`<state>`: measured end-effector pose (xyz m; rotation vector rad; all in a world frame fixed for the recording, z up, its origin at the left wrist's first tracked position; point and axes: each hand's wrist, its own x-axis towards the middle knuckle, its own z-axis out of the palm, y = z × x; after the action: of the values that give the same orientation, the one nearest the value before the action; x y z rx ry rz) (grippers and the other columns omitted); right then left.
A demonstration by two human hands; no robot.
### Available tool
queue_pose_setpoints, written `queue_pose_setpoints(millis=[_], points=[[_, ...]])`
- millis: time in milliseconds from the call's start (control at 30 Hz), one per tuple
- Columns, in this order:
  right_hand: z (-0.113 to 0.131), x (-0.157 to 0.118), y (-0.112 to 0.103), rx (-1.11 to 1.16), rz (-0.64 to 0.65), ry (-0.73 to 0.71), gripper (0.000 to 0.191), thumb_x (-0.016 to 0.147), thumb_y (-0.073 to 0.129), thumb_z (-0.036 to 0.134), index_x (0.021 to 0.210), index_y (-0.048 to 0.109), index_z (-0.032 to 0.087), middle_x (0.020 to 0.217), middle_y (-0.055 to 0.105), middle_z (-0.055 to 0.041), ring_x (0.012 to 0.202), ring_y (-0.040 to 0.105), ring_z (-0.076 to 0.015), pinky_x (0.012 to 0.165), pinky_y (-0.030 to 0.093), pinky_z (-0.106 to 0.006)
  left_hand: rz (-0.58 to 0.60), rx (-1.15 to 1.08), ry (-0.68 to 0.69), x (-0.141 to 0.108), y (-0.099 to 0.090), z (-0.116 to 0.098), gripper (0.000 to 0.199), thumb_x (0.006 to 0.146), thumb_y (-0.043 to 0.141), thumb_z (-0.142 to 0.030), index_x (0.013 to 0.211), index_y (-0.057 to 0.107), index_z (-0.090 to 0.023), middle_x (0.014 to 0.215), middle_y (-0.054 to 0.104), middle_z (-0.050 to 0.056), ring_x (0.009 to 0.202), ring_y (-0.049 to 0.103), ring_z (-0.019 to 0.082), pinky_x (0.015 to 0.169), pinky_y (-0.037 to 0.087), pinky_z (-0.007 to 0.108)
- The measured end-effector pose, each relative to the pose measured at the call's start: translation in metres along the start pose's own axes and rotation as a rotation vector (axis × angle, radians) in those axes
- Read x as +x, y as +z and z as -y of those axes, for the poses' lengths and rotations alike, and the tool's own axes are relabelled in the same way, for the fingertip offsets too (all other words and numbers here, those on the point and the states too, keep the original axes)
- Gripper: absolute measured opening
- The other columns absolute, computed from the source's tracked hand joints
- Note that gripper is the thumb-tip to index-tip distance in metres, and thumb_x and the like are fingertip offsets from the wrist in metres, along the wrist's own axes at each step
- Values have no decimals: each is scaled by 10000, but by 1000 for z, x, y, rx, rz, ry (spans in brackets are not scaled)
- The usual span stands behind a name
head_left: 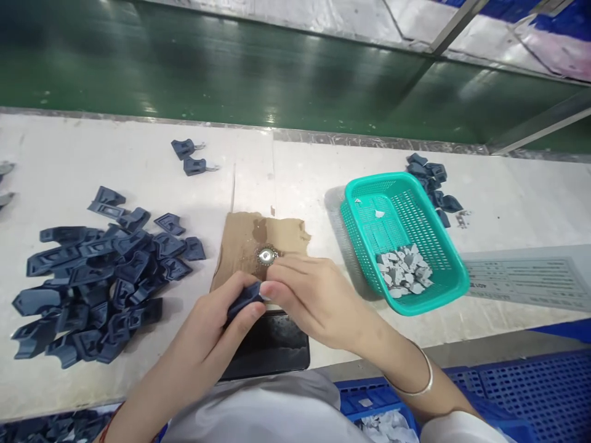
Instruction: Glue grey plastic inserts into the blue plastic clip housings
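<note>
My left hand (215, 323) is closed around a dark blue moulded plastic part (243, 299), held above the front edge of a piece of brown cardboard (240, 246). Against the right end of that part, my right hand (307, 292) pinches with thumb and bent fingers. A pale bit shows at the right thumb tip, too small to name. Just beyond the right fingers, a small round metal piece (266, 256) sits on the cardboard, ringed by tiny droplets or specks. Below the hands lies a black phone-like slab (277, 344), partly covered by the left hand.
A heap of dark blue parts (96, 277) spreads over the left. Two similar parts (194, 166) with pale tabs lie farther back. At right stands a green basket (406, 184) with small white pieces (404, 271); more blue parts (434, 178) are behind it. Blue crates (530, 387) stand below the table.
</note>
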<state>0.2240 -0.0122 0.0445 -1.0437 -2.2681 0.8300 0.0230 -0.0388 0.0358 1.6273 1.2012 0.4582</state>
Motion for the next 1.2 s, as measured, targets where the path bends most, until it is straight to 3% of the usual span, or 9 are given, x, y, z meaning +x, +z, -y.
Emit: queue_pose_setpoints(millis=[100, 200, 267, 367, 467, 667, 867, 1000, 1200], points=[[0, -18, -38, -15, -140, 157, 406, 1114, 368, 385, 851, 619, 203, 828, 688, -34, 791, 635, -161, 695, 456, -286, -41, 107, -47, 9, -9, -5, 322, 1055, 389, -504, 979, 551, -237, 782, 602, -17, 680, 579, 174, 609, 443, 275], [-19, -50, -74, -296, -393, 462, 256, 1035, 543, 391, 905, 675, 214, 896, 723, -48, 780, 648, -188, 684, 455, -321, -147, 331, -108, 25, -26, -4, 303, 1023, 420, -492, 1004, 569, -230, 798, 618, 10, 689, 596, 206, 601, 434, 301], [-38, -73, -90, -464, -306, 679, 275, 986, 575, 442, 1000, 729, 215, 972, 727, -76, 708, 631, -205, 624, 430, -350, -199, 499, -101, 39, -38, -4, 294, 999, 444, -451, 1053, 606, -212, 963, 661, 72, 830, 640, 257, 690, 473, 344], [-64, -96, -98, -447, -72, 824, 320, 944, 591, 469, 1000, 773, 211, 1022, 718, -109, 803, 670, -264, 667, 473, -392, -243, 718, -148, 64, -49, -6, 367, 993, 442, -406, 1198, 640, -174, 1207, 634, 152, 955, 657, 321, 779, 506, 416], [-75, -104, -96, -378, -8, 840, 337, 932, 589, 482, 962, 787, 210, 996, 702, -120, 884, 676, -299, 743, 504, -435, -270, 820, -231, 87, -53, -10, 394, 1009, 410, -353, 1236, 659, -149, 1269, 613, 187, 916, 678, 329, 773, 532, 439], [-80, -106, -93, -301, -36, 786, 420, 932, 569, 592, 963, 786, 233, 1063, 692, -121, 924, 673, -306, 781, 523, -470, -285, 807, -145, 97, -53, -12, 467, 1001, 419, -253, 1411, 558, -79, 1439, 550, 225, 1019, 688, 342, 905, 552, 482], [-83, -112, -91, -295, -87, 700, 508, 938, 529, 706, 873, 736, 247, 1051, 705, -123, 854, 670, -294, 661, 526, -442, -292, 843, -72, 59, -75, -5, 513, 1018, 402, -406, 1397, 579, -110, 1398, 597, 207, 1217, 612, 415, 973, 531, 556], [-80, -117, -91, -302, -134, 591, 408, 964, 554, 627, 856, 708, 264, 1073, 735, -114, 1013, 697, -346, 797, 563, -498, -193, 870, -4, 27, -91, 20, 590, 994, 366, -583, 1360, 612, -191, 1354, 653, 134, 1281, 570, 385, 1047, 494, 559], [-79, -117, -85, -248, -244, 666, 262, 954, 607, 530, 947, 668, 275, 1114, 780, -86, 1032, 731, -334, 786, 575, -457, -151, 917, 65, 5, -91, 48, 733, 975, 254, -678, 1345, 665, -199, 1382, 645, 155, 1288, 573, 395, 1025, 500, 561]])
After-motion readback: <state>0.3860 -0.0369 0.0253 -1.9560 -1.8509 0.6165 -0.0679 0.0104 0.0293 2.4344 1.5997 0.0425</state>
